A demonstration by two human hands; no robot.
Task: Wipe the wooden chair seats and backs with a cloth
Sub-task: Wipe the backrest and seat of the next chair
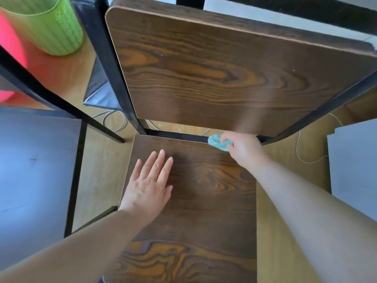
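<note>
At the far left edge, around ten o'clock in the view, a blurred pink shape [8, 48] sits just beside a green ribbed plastic container [51, 27] at eleven o'clock, which stands on the light wooden floor [98, 170]. Below them, at nine o'clock, lies a dark flat surface [30, 170] edged by a black metal frame, apart from the chair. Toward the middle, the left hand [149, 186] rests palm down on the wooden chair seat [204, 211], on the seat's nine o'clock side close to its left edge. Its fingers are straight, released and held together, pointing toward twelve o'clock and grasping nothing. The seat is dark brown with bold orange grain and fills the centre and six o'clock part of the view. Above it, at twelve o'clock, stands the chair back [224, 68], a panel of the same wood held between black uprights, with a black crossbar [179, 136] running under it along the seat's rear edge. At the seat's one o'clock corner, right at that crossbar, is the cloth [217, 142], a small crumpled turquoise wad. The right hand [242, 149] grasps it, fingers curled round it so that the cloth sticks out of the fist toward nine o'clock. Further right, at three o'clock, a thin white cord [306, 158] loops over the floor, and beyond it a pale grey panel [355, 164] meets the right edge
</note>
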